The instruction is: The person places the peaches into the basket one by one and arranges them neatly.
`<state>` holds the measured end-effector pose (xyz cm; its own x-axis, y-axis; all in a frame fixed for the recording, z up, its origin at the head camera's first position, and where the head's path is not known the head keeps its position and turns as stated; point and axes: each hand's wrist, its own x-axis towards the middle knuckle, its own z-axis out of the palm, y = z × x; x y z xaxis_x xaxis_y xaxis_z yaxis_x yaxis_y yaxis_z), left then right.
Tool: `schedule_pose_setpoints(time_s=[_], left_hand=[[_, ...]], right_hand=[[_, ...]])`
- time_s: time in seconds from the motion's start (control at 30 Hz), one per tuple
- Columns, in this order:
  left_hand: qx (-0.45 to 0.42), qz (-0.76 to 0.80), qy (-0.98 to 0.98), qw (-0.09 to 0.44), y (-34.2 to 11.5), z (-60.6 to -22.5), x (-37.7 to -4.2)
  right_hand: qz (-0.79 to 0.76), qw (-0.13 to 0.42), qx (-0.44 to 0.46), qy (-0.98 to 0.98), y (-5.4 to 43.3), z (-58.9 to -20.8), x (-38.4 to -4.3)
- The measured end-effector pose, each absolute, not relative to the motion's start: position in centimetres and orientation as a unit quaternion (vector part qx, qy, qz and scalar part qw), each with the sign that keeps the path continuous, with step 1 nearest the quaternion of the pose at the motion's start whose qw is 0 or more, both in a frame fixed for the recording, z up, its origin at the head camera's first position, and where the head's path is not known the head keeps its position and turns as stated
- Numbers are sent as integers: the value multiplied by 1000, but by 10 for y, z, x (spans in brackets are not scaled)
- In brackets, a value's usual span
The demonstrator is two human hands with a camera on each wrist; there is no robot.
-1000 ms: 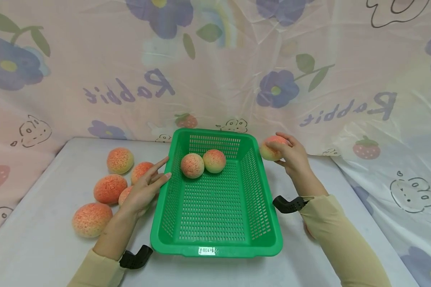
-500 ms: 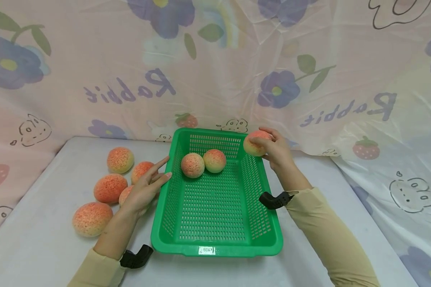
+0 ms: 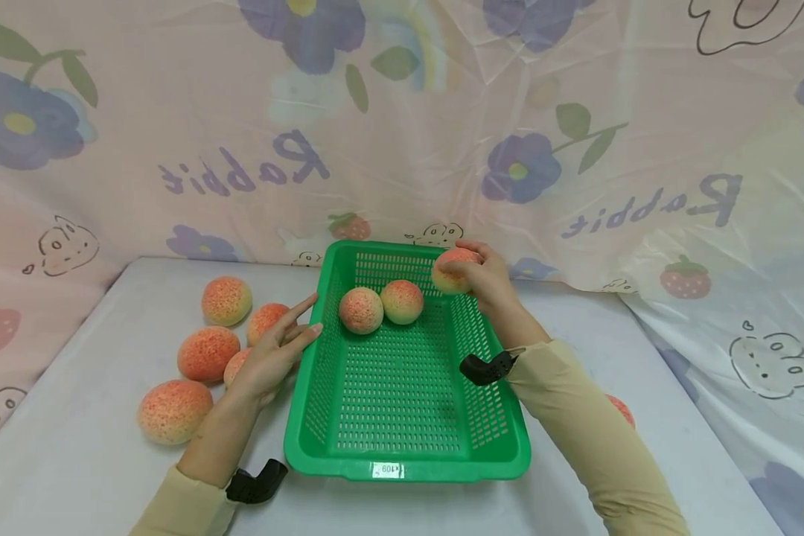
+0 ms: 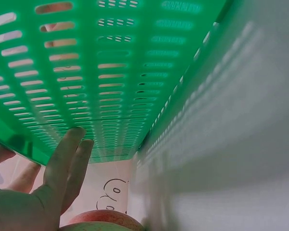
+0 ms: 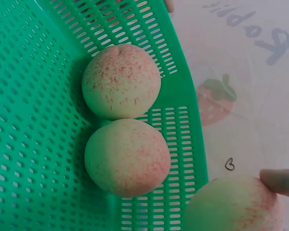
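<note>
In the head view my right hand grips a pink-and-yellow peach, holding it over the far right corner of a green plastic basket. The right wrist view shows that held peach with a fingertip on it. Two more peaches, a left one and a right one, lie side by side inside, near the basket's far end. My left hand rests against the left rim, its fingers fairly straight. Two of these fingers touch the perforated outer wall in the left wrist view.
Several peaches lie on the white table left of the basket, including a large one and a redder one. One peach sits partly hidden behind my right sleeve. A patterned curtain hangs behind the table.
My right hand has carried its peach leftward, from outside the basket's right rim to over its far right corner. The left hand and the basket have stayed put.
</note>
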<state>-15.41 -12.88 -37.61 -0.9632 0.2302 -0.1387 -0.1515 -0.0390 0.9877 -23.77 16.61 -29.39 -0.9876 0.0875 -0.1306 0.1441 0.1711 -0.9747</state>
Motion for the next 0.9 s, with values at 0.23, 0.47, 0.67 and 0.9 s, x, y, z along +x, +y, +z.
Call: schedule_pose_setpoints(time_s=[0.23,0.47,0.67,0.9], left_hand=[[25,721,681,126,-127,-376,-152],[31,723,679,127,-126,-376,-151],[30,726,675,126,-127,-379,-153],[30,723,679,124,-128,-378,-155]], right_hand=[[-603,47,73,793,158,-298,-242],[-573,60,77,813,158,-306,-245],[-542,67,84,834,157,-309,-245],[-521,97,78,844,159,-313,-246]])
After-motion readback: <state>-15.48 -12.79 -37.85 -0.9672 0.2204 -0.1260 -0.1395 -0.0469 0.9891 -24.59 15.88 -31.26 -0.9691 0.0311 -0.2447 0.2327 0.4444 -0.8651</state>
